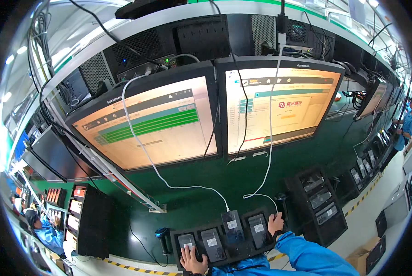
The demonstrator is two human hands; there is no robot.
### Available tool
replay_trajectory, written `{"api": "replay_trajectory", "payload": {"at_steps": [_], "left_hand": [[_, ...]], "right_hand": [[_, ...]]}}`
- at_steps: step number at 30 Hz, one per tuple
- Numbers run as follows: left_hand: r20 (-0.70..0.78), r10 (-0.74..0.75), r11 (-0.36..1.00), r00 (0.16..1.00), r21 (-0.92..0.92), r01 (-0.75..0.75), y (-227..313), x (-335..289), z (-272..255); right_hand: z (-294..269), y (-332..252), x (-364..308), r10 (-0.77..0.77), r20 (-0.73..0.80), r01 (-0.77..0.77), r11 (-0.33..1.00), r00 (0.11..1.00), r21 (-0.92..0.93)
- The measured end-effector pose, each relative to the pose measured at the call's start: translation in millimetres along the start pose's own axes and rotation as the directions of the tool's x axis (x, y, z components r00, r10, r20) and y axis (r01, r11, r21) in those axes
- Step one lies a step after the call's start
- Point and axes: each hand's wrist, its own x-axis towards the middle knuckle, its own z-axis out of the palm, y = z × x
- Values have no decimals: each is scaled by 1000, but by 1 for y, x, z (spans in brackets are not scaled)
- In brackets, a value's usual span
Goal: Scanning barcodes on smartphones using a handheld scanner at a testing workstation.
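A black tray [236, 252] in front of me holds several dark phones with white labels. My left hand [193, 261] is at the tray's left end, fingers spread over the lower part of the leftmost phone [186, 239]. Beside it lies a second phone [213, 245]. A third phone [233, 231] sits higher than its neighbours, with a white cable [201, 186] running into its top end. My right hand [275, 224] is closed on the end of another white cable [262, 185], just right of the rightmost phone [259, 232]. The cable's plug is hidden by my fingers.
Two lit monitors [218, 106] stand behind the green bench [169, 202]. A barcode scanner [162, 239] is left of the tray, another [282, 202] right of it. Black racks [93, 225] [317, 204] flank me. People in blue work at far left and far right.
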Motion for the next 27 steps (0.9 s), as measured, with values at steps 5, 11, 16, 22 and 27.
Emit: {"api": "replay_trajectory", "payload": {"at_steps": [5,11,16,22,27], "left_hand": [[-123,-67,996,990,-69,59,5,0,1],[-68,-135,876,989,-475,87,42,36,-27],[270,-34,723,962,-658,210,101,53,-24],[415,155,628,896,-742,235,142,40,10],[470,252,735,846,-662,149,175,32,34]], "right_hand": [[-1,22,4,-267,-189,261,964,945,-59],[-1,94,94,-145,-106,154,985,984,79],[19,123,133,-66,169,46,992,983,119],[-103,-35,5,-85,569,-241,848,818,473],[-127,-34,-68,-30,687,-328,863,727,385]]}}
